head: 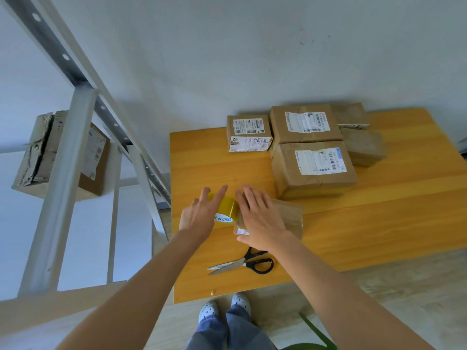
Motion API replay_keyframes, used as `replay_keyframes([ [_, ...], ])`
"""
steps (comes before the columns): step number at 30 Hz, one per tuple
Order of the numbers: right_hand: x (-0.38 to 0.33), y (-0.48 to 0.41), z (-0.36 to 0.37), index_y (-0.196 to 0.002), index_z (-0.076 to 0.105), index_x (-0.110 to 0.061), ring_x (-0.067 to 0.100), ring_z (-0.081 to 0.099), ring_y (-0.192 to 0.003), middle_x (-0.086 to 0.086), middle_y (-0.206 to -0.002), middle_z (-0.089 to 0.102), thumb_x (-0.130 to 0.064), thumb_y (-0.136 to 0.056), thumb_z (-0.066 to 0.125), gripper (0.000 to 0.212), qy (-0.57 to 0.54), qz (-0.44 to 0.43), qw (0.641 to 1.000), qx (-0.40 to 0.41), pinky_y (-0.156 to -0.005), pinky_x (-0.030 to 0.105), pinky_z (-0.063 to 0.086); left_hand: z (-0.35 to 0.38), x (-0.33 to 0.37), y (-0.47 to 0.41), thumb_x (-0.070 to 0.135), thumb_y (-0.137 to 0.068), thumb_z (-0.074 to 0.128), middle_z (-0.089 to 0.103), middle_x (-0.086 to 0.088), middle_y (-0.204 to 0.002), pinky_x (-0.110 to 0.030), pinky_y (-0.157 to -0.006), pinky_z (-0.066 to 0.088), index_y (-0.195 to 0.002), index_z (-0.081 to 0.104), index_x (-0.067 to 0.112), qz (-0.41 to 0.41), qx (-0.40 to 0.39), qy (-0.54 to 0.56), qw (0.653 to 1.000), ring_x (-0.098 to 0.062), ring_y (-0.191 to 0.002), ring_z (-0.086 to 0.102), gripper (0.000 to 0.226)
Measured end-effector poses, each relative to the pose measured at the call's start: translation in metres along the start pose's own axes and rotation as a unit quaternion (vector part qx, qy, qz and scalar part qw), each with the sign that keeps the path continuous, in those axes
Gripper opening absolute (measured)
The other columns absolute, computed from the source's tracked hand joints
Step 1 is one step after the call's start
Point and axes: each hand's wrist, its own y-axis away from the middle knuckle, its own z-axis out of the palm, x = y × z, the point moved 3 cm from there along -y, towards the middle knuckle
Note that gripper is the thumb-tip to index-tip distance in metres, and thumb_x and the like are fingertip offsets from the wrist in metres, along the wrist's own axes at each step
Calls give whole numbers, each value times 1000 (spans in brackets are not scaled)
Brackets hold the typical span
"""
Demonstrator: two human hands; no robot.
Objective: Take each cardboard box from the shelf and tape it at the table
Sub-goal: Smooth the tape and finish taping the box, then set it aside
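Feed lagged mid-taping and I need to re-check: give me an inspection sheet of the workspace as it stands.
Surface: yellow wooden table, set against the wall.
Job's things: small cardboard box under the right hand; yellow tape roll at its left end; finished boxes grouped at the far edge; torn cardboard box on the metal shelf.
Clutter: black-handled scissors near the front edge.
Grippers: left hand rests on the tape roll, fingers straight; right hand flat on the small box.
Cables: nothing seen.
Surroundings: white wall, pale floor.
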Motion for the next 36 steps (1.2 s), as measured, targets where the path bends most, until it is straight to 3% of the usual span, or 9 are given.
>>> replay_keyframes([
  [5,-7,-10,-10,-153,3,1,33,24,-142,19,-154,21,-48,-86,66,104,18,24,1000,-2,-119,45,19,-3,-1,4,4,-93,52,33,0,-149,-29,-58,49,-151,-5,37,5,17,-10,1000,-23,-94,61,88],
  [9,-5,-5,-15,-151,13,3,33,34,-135,20,-146,32,-45,-82,73,104,-4,11,1000,2,-115,40,26,-9,-6,13,16,-95,50,48,7,-140,-27,-56,46,-153,12,28,-20,56,45,997,-19,-89,62,70],
  [12,0,4,-23,-151,18,1,31,36,-133,17,-145,33,-50,-79,74,104,-38,0,999,21,-113,36,30,-13,-6,20,15,-91,54,48,5,-142,-32,-64,52,-148,31,26,-23,85,103,991,-23,-110,54,62],
  [15,6,11,-34,-151,20,0,29,36,-132,16,-145,33,-51,-77,75,105,-70,2,997,41,-109,34,34,-27,-3,23,15,-87,59,54,1,-134,-38,-64,54,-147,35,28,1,125,143,982,-26,-115,48,65],
  [20,17,18,-49,-152,19,-4,27,36,-131,11,-144,28,-46,-72,79,109,-151,33,984,86,-103,35,43,-61,5,21,12,-91,56,59,-3,-119,-26,-61,40,-149,28,24,-7,170,226,959,-24,-100,54,66],
  [24,22,16,-49,-142,34,-7,26,38,-125,9,-129,34,-34,-61,84,99,-277,45,950,137,-100,43,47,-72,12,17,9,-93,53,66,-3,-106,-17,-51,39,-139,45,22,-32,176,353,918,-15,-77,57,49],
  [28,25,16,-39,-133,38,-9,21,40,-117,0,-115,29,-23,-63,85,85,-344,44,928,140,-96,27,43,-68,24,18,11,-98,46,64,3,-93,-26,-54,50,-133,46,24,-59,144,419,895,-10,-73,60,37],
  [32,33,21,-23,-133,38,-12,15,43,-115,-3,-125,27,-23,-67,84,82,-387,66,910,130,-92,20,41,-60,37,19,9,-98,46,61,3,-86,-37,-62,55,-125,44,24,-60,127,455,880,-8,-72,59,31],
  [36,43,26,-15,-138,37,-15,9,41,-117,-1,-132,32,-33,-63,89,93,-406,83,902,124,-91,19,38,-56,51,14,17,-93,60,62,7,-92,-31,-64,57,-116,47,29,-76,106,504,854,-10,-83,61,29],
])
